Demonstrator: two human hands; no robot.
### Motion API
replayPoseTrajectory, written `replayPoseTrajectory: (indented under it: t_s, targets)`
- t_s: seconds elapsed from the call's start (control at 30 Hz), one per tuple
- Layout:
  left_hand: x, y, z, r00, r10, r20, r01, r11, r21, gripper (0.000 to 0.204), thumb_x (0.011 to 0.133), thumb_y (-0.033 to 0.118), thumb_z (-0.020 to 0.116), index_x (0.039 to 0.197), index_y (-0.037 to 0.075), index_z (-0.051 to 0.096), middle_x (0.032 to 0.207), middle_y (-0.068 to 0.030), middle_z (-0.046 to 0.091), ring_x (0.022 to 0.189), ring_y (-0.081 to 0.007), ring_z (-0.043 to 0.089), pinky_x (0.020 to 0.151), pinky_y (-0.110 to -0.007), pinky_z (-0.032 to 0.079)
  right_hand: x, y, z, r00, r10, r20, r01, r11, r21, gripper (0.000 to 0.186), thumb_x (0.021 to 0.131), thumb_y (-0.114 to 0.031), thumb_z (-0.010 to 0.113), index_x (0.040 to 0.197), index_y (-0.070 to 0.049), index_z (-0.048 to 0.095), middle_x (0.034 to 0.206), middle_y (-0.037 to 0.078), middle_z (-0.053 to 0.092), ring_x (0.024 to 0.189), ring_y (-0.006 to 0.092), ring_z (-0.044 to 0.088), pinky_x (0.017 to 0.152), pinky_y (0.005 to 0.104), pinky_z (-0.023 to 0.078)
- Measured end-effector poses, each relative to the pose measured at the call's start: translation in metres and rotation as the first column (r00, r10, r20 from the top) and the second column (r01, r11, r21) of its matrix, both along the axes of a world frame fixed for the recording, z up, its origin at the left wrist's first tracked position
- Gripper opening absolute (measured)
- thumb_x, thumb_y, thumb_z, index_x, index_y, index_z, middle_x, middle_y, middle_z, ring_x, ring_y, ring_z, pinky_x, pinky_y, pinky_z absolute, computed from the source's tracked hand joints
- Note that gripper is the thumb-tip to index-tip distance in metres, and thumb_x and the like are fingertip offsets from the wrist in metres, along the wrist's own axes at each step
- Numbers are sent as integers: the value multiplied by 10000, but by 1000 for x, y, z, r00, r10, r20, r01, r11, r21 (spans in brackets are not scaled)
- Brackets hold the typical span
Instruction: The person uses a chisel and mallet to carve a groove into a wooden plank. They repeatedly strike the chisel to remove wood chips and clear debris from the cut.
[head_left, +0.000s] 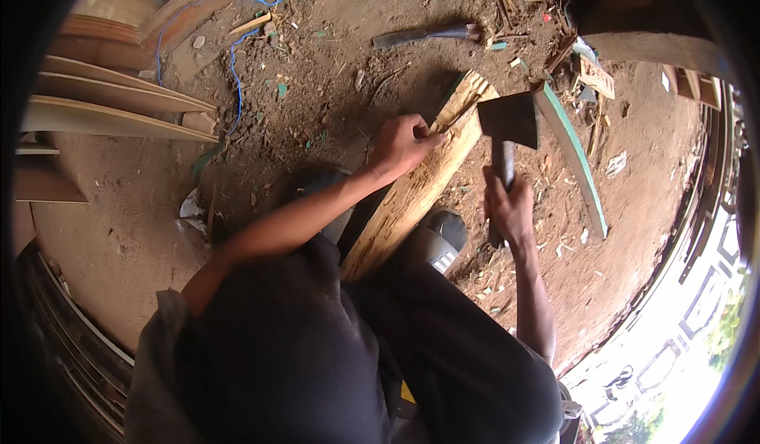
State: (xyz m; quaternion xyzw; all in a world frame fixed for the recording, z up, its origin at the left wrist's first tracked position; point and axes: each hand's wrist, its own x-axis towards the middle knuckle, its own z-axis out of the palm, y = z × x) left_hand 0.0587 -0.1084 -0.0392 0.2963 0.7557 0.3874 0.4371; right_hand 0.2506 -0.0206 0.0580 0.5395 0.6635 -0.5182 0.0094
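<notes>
A rough, pale wooden beam (pixel 423 187) slants up from between my feet, its far end split and ragged. My left hand (pixel 404 147) is closed in a pinch at the beam's left side near that end. A thin dark line runs from its fingertips across the wood; whether it is a held piece or a crack I cannot tell. My right hand (pixel 511 206) is wrapped round the handle of a hatchet (pixel 508 119). The hatchet's broad dark blade hangs upright just right of the beam's far end.
A chisel-like tool (pixel 427 35) lies on the dirt beyond the beam. A curved, green-edged wooden strip (pixel 571 155) is at the right. Curved boards (pixel 119 100) stand at the left, near a blue string (pixel 235 80). Wood chips litter the ground. My shoe (pixel 439 238) is beside the beam.
</notes>
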Motion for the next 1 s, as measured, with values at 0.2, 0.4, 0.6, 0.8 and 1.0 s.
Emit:
replayPoseTrajectory:
  t_s: [0.2,0.4,0.6,0.8,1.0]
  targets:
    - [1,0,-3,997,21,-76,-7,984,176,301,746,284,763,663,42,603,558,-63,591,504,-124,548,473,-308,415,3,-6,6,952,-28,-306,67,991,117,362,883,-357,583,728,-30,568,535,40,549,436,87,499,355,275,393]
    - [0,2,-1,995,5,-100,13,984,179,341,743,309,784,679,30,598,573,-55,599,510,-114,550,482,-299,423,16,-4,-16,951,83,298,-95,995,25,282,900,-286,592,774,-34,570,543,30,532,442,99,510,392,280,441]
    - [-1,1,-5,1000,-3,-7,4,991,134,339,747,315,755,650,49,569,571,-19,540,552,-82,492,517,-293,399,15,-3,20,984,-114,-136,143,963,230,342,869,-322,590,701,-24,574,541,60,572,428,103,523,379,266,419]
    - [-3,3,-4,996,-34,80,31,999,36,351,757,324,759,681,24,592,588,-24,559,561,-85,504,530,-307,412,-10,-11,-5,991,88,97,-100,987,126,287,910,-214,565,855,61,621,616,124,626,515,160,614,433,309,485]
    - [-5,3,5,999,-36,6,35,997,65,323,782,314,745,696,41,596,572,-29,561,540,-84,505,502,-298,398,8,-13,-17,995,-31,92,19,992,127,315,870,-286,590,762,11,586,569,81,587,469,137,562,431,315,456]
